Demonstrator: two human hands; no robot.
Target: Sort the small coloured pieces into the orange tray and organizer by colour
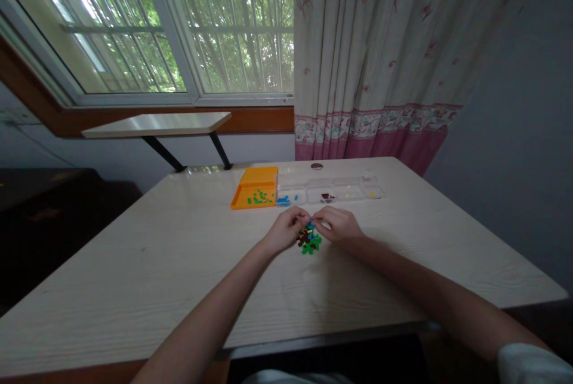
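Both hands meet over the middle of the table, around a small cluster of interlocked plastic pieces in green, brown and blue. My left hand pinches the cluster's upper left side, its fingers closed. From the other side my right hand has thumb and forefinger pressed together at a blue piece along the top of the cluster. The fingertips partly hide where the pieces join. Beyond the hands lies an open orange box with loose green pieces in it.
Clear trays run right from the orange box, holding blue pieces, brown pieces and a few yellow ones. A raised shelf on black legs stands at the back left. A dark round spot marks the table's rear edge, near the curtain.
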